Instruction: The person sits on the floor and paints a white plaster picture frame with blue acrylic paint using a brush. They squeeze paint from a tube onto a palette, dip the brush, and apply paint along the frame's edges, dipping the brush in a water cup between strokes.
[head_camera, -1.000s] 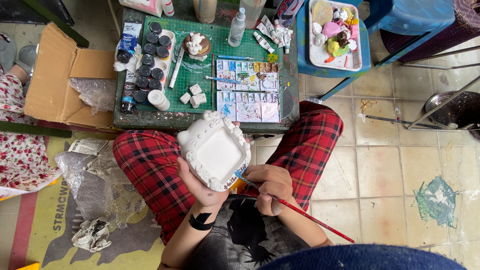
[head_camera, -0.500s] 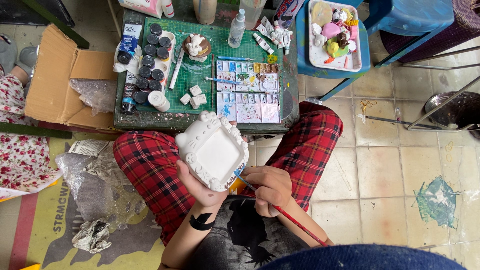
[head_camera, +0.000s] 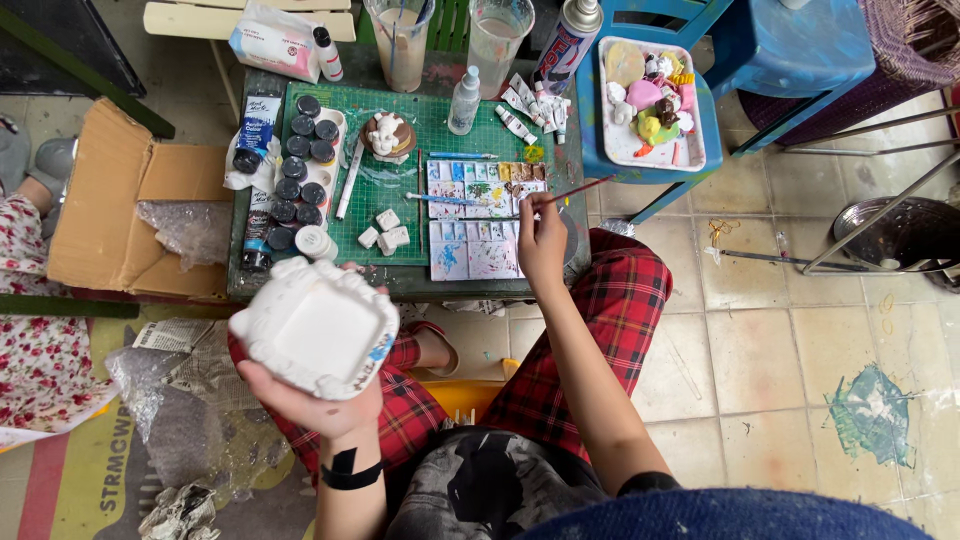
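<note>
Head view, looking down: we hold the white plaster dish (head_camera: 315, 330) in our left hand (head_camera: 318, 405), fingers curled under its near edge, flat back facing up, above the left knee and just off the near edge of the counter (head_camera: 405, 280). Dish roughly square; its diagonal runs from near right to far left.

Our right hand (head_camera: 542, 240) pinches a thin red-handled brush (head_camera: 578, 188) over the paint palette (head_camera: 485, 215). Brush long axis runs from the hand up and to the right, handle end toward the blue stool (head_camera: 640, 170).

Counter crowded: paint pots (head_camera: 300, 170) left, green cutting mat (head_camera: 400, 190) centre. Cardboard box (head_camera: 130, 215) touches the counter's left edge. Open room lies on the tiled floor (head_camera: 780, 340) to the right.
</note>
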